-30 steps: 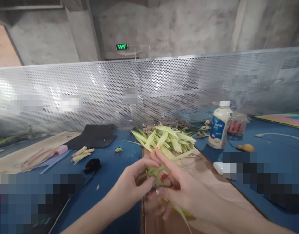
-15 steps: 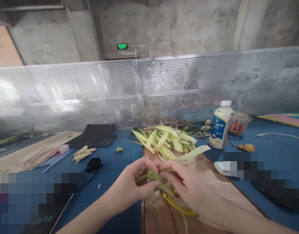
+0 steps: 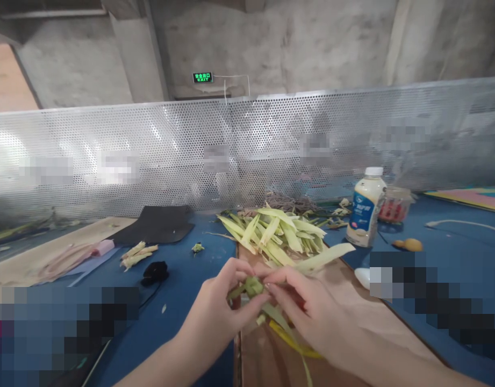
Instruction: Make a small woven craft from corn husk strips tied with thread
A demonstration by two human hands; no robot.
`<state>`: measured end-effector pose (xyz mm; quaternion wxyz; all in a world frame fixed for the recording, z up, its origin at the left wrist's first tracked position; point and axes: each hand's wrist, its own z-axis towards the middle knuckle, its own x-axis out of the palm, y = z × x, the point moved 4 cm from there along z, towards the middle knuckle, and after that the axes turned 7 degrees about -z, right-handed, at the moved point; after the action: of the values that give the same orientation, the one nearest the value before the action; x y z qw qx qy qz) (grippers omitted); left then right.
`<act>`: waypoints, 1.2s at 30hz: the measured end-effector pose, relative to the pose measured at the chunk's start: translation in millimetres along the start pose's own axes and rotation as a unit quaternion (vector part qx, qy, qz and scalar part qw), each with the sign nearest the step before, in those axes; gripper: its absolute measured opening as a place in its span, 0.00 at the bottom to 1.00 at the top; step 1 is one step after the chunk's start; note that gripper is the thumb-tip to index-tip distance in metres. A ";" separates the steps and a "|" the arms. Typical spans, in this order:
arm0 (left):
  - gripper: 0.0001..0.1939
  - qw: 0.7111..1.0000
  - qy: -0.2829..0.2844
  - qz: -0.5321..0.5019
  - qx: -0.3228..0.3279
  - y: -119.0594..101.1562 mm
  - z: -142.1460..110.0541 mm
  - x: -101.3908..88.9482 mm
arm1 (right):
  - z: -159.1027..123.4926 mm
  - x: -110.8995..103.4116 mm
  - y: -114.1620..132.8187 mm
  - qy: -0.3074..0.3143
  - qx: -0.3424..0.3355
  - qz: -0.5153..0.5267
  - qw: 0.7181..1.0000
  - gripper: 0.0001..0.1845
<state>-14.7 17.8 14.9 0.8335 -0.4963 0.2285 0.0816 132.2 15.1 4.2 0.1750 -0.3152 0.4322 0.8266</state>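
Observation:
Between my fingertips is a small folded piece of green corn husk, with a long pale strip trailing down below it. My left hand pinches it from the left with thumb and forefinger. On the other side, the thumb and fingers of my right hand close on its right part. Both hands hover low over a brown board. Under my right hand lies a curved yellow object, partly covered. A heap of pale green corn husks rests just beyond my fingers.
Right of the heap stands a white-capped bottle, with a clear plastic tub behind it. Small husk scraps, a black object and a dark sheet lie to the left. A perforated metal screen closes off the back.
The green folded piece now shows more fully between my fingertips, as my left fingers have shifted around it. One pale husk on the heap's right has moved slightly right.

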 end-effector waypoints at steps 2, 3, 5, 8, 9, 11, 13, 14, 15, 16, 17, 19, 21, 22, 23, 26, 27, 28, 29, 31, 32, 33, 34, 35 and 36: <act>0.07 0.998 -0.017 0.049 0.029 -3.5 -1.1 -1.4 | -2.2 0.6 1.1 -0.015 -0.017 0.001 1.000 0.09; 0.06 0.996 -0.022 0.067 0.046 -5.7 -1.6 -2.1 | -3.1 0.7 1.7 -0.022 -0.026 0.002 0.999 0.09; 0.05 0.993 -0.024 0.085 0.074 -9.2 -2.2 -3.3 | -3.9 0.9 2.8 -0.030 -0.038 0.011 0.999 0.08; 0.07 0.992 -0.020 0.084 0.096 -11.1 -1.4 -4.1 | -3.1 1.9 3.8 -0.012 -0.034 0.035 0.999 0.08; 0.08 0.991 -0.018 0.085 0.100 -11.2 -1.0 -4.0 | -2.7 1.7 4.2 -0.008 -0.031 0.041 0.999 0.08; 0.11 0.990 -0.014 0.093 0.104 -11.0 -0.4 -3.6 | -2.1 0.6 5.3 -0.008 -0.024 0.044 0.999 0.08; 0.11 0.989 -0.008 0.101 0.104 -11.0 -0.4 -2.8 | -2.1 -0.3 6.7 -0.009 -0.021 0.050 0.999 0.08; 0.10 0.990 -0.005 0.103 0.101 -11.0 -0.6 -2.5 | -2.3 -0.3 7.4 -0.005 -0.019 0.055 0.998 0.08; 0.09 0.990 -0.005 0.102 0.097 -11.1 -0.8 -2.5 | -2.6 -0.3 7.9 -0.001 -0.016 0.062 0.998 0.09; 0.08 0.991 -0.007 0.101 0.092 -11.2 -0.9 -2.6 | -2.9 -0.3 8.2 0.001 -0.013 0.070 0.997 0.09; 0.07 0.991 -0.010 0.100 0.086 -11.4 -0.9 -2.9 | -3.2 -0.3 8.5 0.002 -0.009 0.078 0.997 0.09; 0.07 0.992 -0.015 0.101 0.077 -12.0 -0.5 -3.4 | -3.5 -0.7 9.0 0.000 -0.009 0.086 0.996 0.09; 0.07 0.993 -0.016 0.095 0.075 -12.3 0.2 -3.4 | -3.1 -1.1 9.1 -0.006 -0.013 0.091 0.996 0.08; 0.07 0.993 -0.016 0.088 0.070 -11.6 0.5 -3.2 | -2.7 -1.1 8.8 -0.009 -0.015 0.094 0.995 0.08; 0.07 0.995 -0.014 0.077 0.061 -10.2 0.7 -2.8 | -2.1 -1.1 8.2 -0.013 -0.014 0.098 0.995 0.08; 0.08 1.000 0.002 0.021 0.008 -3.2 0.1 -0.4 | -0.2 -0.4 5.0 -0.024 -0.005 0.114 0.993 0.08; 0.09 1.000 0.006 0.003 -0.009 -1.2 -0.4 0.4 | 0.3 0.0 4.0 -0.027 -0.002 0.116 0.993 0.09; 0.09 1.000 0.006 -0.012 -0.023 0.1 -0.7 0.8 | 0.7 0.5 3.1 -0.028 0.001 0.116 0.993 0.09; 0.10 0.999 0.002 -0.021 -0.034 0.8 -0.9 0.8 | 0.9 0.9 2.5 -0.027 0.003 0.114 0.993 0.09; 0.10 0.999 -0.013 -0.018 -0.047 0.3 -0.7 -0.3 | 0.6 1.0 2.1 -0.029 0.002 0.104 0.994 0.10; 0.10 0.998 -0.021 -0.013 -0.050 -0.6 -0.4 -1.2 | 0.2 0.6 2.4 -0.033 -0.003 0.097 0.995 0.11; 0.10 0.998 -0.028 -0.012 -0.052 -1.6 0.1 -1.9 | -0.3 0.3 2.8 -0.035 -0.008 0.089 0.995 0.11; 0.10 0.998 -0.031 -0.017 -0.054 -2.3 0.5 -2.3 | -0.9 -0.1 3.1 -0.038 -0.012 0.079 0.996 0.11; 0.11 0.998 -0.031 -0.027 -0.056 -2.6 0.8 -2.3 | -1.5 -0.4 3.1 -0.041 -0.014 0.067 0.997 0.11; 0.11 0.997 -0.027 -0.042 -0.061 -2.4 1.1 -2.1 | -1.9 -0.6 2.6 -0.044 -0.012 0.055 0.997 0.11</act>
<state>-15.3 17.7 18.1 0.8103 -0.5529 0.1794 0.0737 131.9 12.0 5.3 0.1446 -0.2562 0.4307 0.8532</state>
